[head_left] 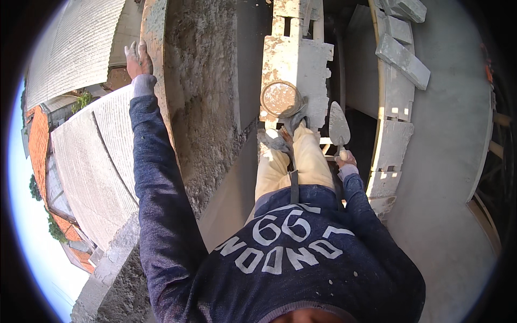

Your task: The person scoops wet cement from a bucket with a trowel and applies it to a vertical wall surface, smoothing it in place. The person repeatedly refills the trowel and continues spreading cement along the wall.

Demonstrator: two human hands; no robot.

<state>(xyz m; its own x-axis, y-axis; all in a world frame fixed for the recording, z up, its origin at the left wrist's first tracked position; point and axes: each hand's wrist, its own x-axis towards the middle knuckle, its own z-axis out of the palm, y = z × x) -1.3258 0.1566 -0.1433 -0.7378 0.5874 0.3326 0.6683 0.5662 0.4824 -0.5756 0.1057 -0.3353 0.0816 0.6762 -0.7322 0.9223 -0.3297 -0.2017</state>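
My left hand [139,62] is stretched out at the upper left, fingers apart and empty, at the edge of a weathered board [155,32]; I cannot tell if it presses on it. My right hand [346,159] grips the handle of a pointed trowel [339,123], whose pale, mortar-coated blade points up beside my right leg. A round bucket [280,98] crusted with plaster sits by my feet on a pale, spattered plank walkway [299,59].
Rough concrete wall [194,107] runs along my left, with corrugated roofs [91,151] beyond and below. A dark gap lies right of the walkway. Another plank platform [390,145] with loose pale blocks [401,59] stands beside a smooth grey wall [447,161].
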